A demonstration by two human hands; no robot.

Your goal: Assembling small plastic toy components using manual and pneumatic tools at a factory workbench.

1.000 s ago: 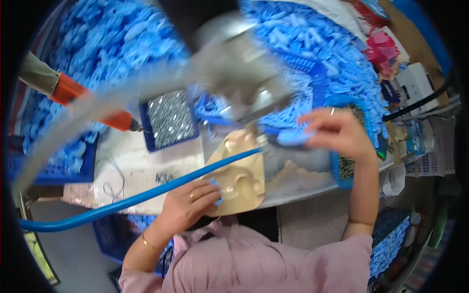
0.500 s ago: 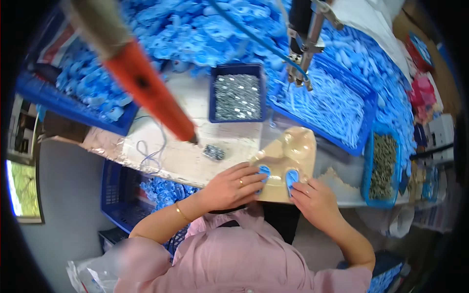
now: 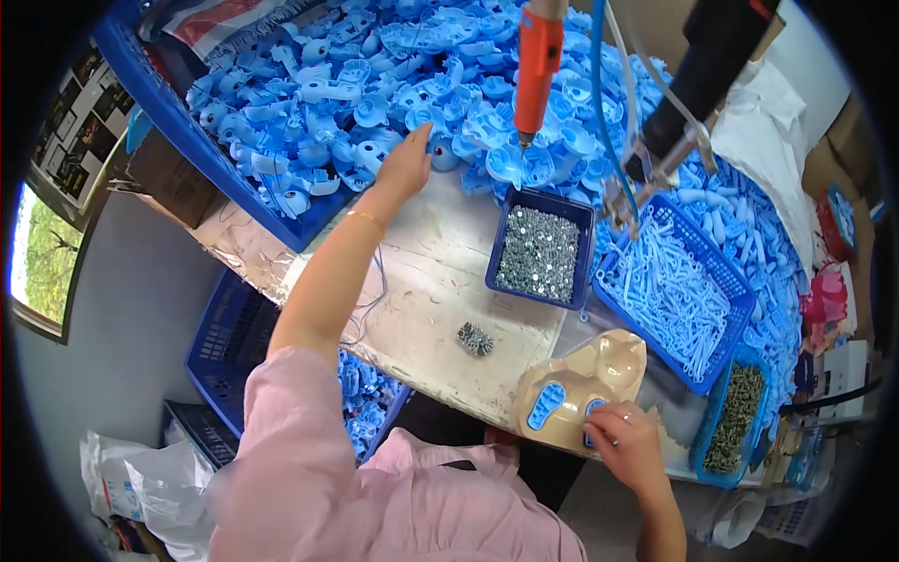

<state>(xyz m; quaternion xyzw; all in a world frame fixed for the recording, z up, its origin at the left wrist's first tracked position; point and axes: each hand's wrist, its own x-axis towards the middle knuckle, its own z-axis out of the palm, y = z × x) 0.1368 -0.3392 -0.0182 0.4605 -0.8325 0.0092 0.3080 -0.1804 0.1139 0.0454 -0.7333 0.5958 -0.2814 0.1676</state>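
Note:
My left hand [image 3: 405,170] reaches far out to the heap of blue molded plastic parts [image 3: 370,108]. Its fingers are stretched forward beside a rounded part; nothing shows in its grasp. My right hand [image 3: 629,444] is at the near edge of a tan molded fixture [image 3: 571,364]. Its fingers are bent and pressed together at a blue sole-shaped piece [image 3: 593,409], which they partly cover. A second blue sole-shaped piece [image 3: 547,406] lies in the fixture's left recess, untouched.
An orange electric screwdriver [image 3: 537,70] hangs over the heap, with a dark tool [image 3: 702,84] to its right. A navy bin [image 3: 493,253] of small metal parts, a basket [image 3: 702,382] of thin blue pieces and a tub [image 3: 700,454] of screws stand around the fixture. Loose screws [image 3: 475,339] lie nearby.
My left hand has left the fixture and reached up and left to the heap. My right hand stays at the right sole-shaped piece. The view has shifted, and the screwdriver hangs farther off.

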